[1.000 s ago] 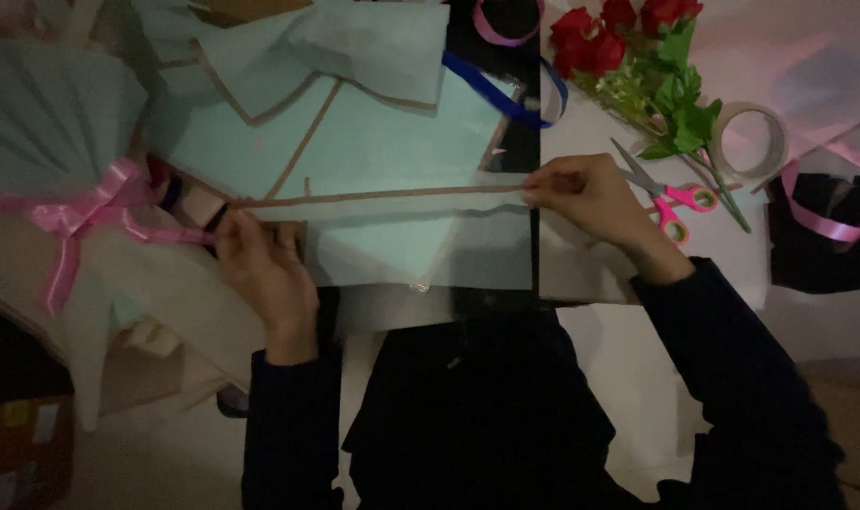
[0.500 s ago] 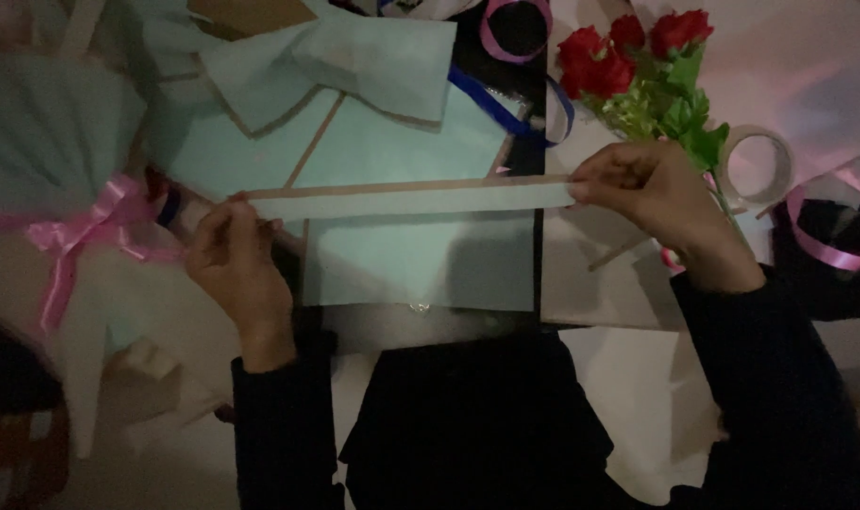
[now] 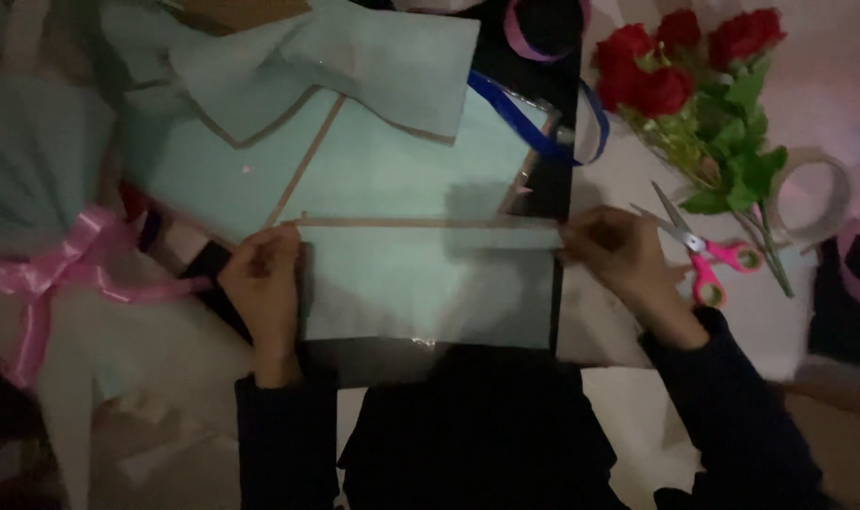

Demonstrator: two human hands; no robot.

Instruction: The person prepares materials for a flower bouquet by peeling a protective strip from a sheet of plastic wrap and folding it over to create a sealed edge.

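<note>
The work surface (image 3: pixel 628 397) is pale on the right and crossed near the middle by a dark panel. A wrapped bouquet (image 3: pixel 43 179) in pale teal paper lies at the far left, tied with a pink ribbon bow (image 3: pixel 48 274). Several teal wrapping sheets (image 3: pixel 336 104) with tan borders overlap at the far centre. The near teal sheet (image 3: pixel 421 283) lies flat at the centre, directly before the person, its tan-edged far border folded over. The left hand (image 3: pixel 265 283) rests on the sheet's left edge, fingers curled and pressing the fold down. The right hand (image 3: pixel 619 255) is at the sheet's right edge, fingers pinched closed on the end of the fold. A bunch of red roses (image 3: pixel 685 66) with green leaves lies at the far right. A roll of tape (image 3: pixel 812 198) sits right of the stems. Pink-handled scissors (image 3: pixel 704 250) lie just right of the right hand. A blue ribbon (image 3: pixel 534 127) loops between sheets and roses.
</note>
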